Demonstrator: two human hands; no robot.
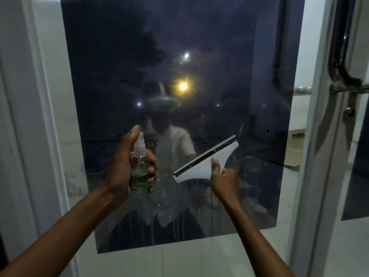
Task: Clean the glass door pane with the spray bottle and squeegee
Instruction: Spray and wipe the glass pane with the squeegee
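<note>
1. Glass door pane (199,47): fills the centre of the frame, dark and mirror-like. Drip trails run down its lower part; small dark specks sit at middle left and middle right.
2. Spray bottle (139,166): centre-left, upright, clear plastic with green liquid in the lower portion and the nozzle towards the pane.
3. Left hand (124,166): wrapped round the spray bottle, thumb raised beside the nozzle rather than on it.
4. Squeegee (207,158): centre-right, white, blade tilted up towards the right. Whether the blade touches the pane cannot be told.
5. Right hand (224,179): grasps the squeegee by its short handle, thumb laid on the flat of the head.
6. Door handle (347,82): right edge of the frame, dark metal on a white frame.
7. Risks, as judged:
   - Liquid already running may dry into streaks if the squeegee lags.
   - A tilted blade would likely press unevenly and leave lines.
   - With the thumb off the nozzle, a hasty press could misfire or shift the bottle in a wet grip.
   - Reflections on the dark pane could hide missed patches.
   - Both hands being occupied, neither could catch a dropped tool.
8. Writing: no brand, label or lettering is readable on the bottle, the squeegee or the door.
</note>
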